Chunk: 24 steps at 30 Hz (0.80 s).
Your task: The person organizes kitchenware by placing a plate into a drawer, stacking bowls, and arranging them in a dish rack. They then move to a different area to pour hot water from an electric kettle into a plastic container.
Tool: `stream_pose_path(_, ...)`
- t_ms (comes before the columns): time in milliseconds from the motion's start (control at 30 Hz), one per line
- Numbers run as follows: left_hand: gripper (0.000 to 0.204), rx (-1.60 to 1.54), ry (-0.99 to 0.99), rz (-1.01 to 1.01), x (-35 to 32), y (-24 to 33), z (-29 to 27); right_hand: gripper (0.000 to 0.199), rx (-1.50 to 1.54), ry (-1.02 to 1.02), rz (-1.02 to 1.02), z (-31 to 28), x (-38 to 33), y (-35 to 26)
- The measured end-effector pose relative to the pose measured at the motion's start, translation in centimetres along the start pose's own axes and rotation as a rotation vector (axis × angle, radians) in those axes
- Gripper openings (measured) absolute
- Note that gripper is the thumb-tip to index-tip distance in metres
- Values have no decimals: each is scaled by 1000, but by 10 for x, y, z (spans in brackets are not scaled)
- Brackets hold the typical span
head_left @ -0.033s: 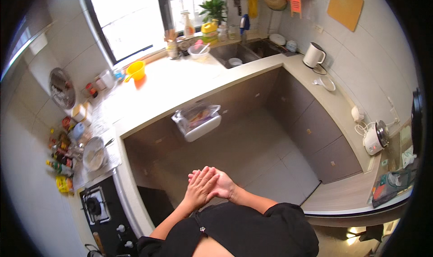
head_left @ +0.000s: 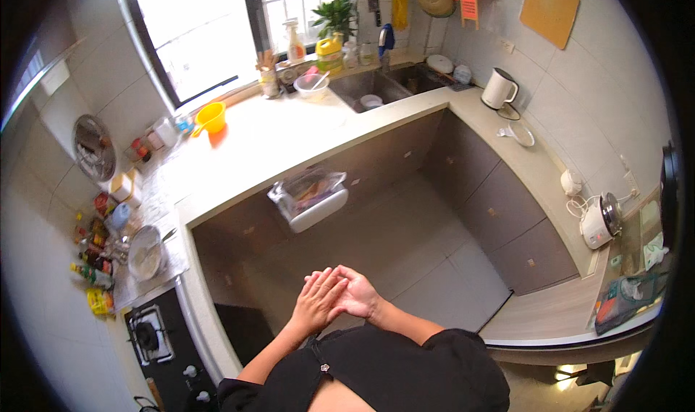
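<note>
In front of my body, above the floor, my two hands meet palm to palm. My left hand (head_left: pixel 318 300) lies over my right hand (head_left: pixel 359 295), its fingers stretched out across the right palm and fingers. The right hand's fingers are partly covered, but they look extended as well. I see nothing held between them, though the inner faces of the palms are hidden. Beyond the hands, a white bin (head_left: pixel 318 211) lined with a clear bag hangs from the cabinet front under the counter. Some refuse shows inside it.
A pale counter (head_left: pixel 275 133) runs along the window with a yellow scoop (head_left: pixel 211 117) and a clear bowl (head_left: pixel 311 85). Past these is a sink (head_left: pixel 365 86). At left are a metal bowl (head_left: pixel 147 253), bottles and a gas stove (head_left: pixel 170 347); at right, a kettle (head_left: pixel 499 88) and rice cooker (head_left: pixel 599 222).
The view has turned slightly, so the counter and the bin sit a little further left and the window-side things a bit lower or higher. My hands stay together in nearly the same place.
</note>
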<state>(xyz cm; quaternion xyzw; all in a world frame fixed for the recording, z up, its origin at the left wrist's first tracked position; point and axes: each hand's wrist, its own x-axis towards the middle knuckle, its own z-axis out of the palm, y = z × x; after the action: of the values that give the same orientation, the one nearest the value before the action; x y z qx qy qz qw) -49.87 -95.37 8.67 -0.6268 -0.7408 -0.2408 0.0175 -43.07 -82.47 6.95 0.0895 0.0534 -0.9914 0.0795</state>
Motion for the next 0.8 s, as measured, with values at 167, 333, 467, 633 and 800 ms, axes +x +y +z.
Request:
stream_pose_path(167, 49, 14, 23, 21, 106, 13, 41, 47, 78, 10, -191, -18, -46, -120)
stream_pose_path(333, 51, -213, 52, 283, 208, 48, 83, 44, -92, 116, -267, -28, -73, -224)
stream_pose_path(467, 54, 130, 151, 366, 261, -14, 139, 40, -188, 103, -341, -2, -77, -274)
stream_pose_path(633, 15, -399, 206, -308, 300, -127, 145, 29, -75, 200, -478, -19, -74, -351)
stream_pose_path(800, 13, -467, 392, -610, 340, -200, 150, 21, 152, 228, -505, -48, -57, -417)
